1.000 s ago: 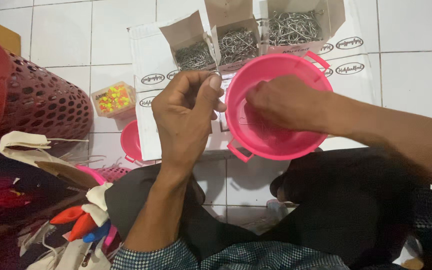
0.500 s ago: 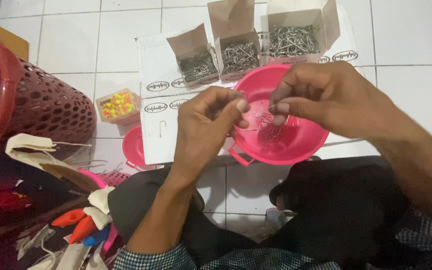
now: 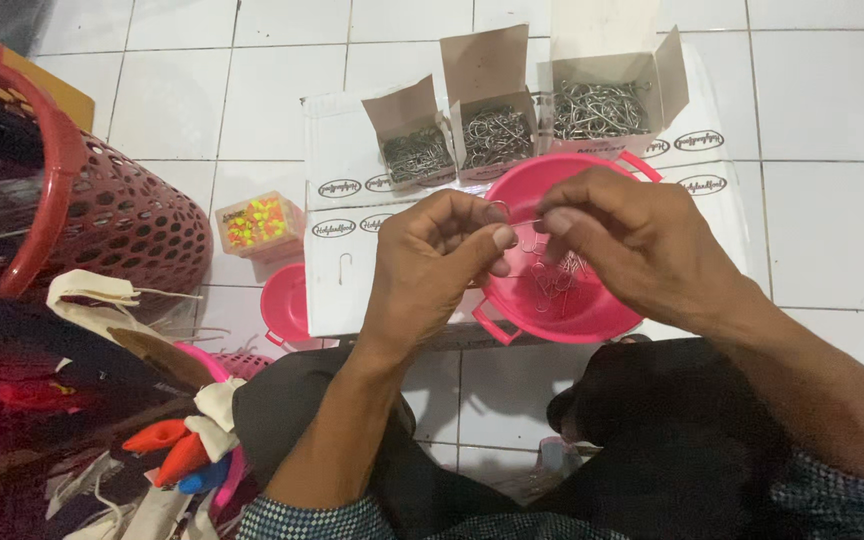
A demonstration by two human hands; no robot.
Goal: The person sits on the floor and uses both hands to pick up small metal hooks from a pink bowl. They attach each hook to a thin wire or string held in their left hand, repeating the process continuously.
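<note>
We see our left hand [image 3: 442, 262] and right hand [image 3: 632, 240] brought close together above a pink bowl [image 3: 512, 195], fingertips almost meeting. Both hands are pinched narrow, thumb against forefinger, and between them runs what seems to be a thin metal hook [image 3: 524, 222]; it is so fine and blurred that we cannot tell which hand truly grips it. Directly beneath the right hand, in the bottom of the bowl, lies a small tangle of loose hooks [image 3: 555, 283]. Beyond the fingertips of both hands, three open cardboard boxes stand in a row, each filled with grey metal hooks: a small box [image 3: 417, 152] beyond the left hand, a middle box [image 3: 497, 135] between the two hands, and a large box [image 3: 600, 108] beyond the right. All rest on a white sheet of card [image 3: 342, 260] spread under the bowl. Out past the left wrist sits a clear tub of yellow and orange beads [image 3: 258, 222], and nearer, a small pink lid [image 3: 285, 303]. Farther to that side leans a red perforated basket [image 3: 102, 220] on the white tiled floor [image 3: 832, 230].
</note>
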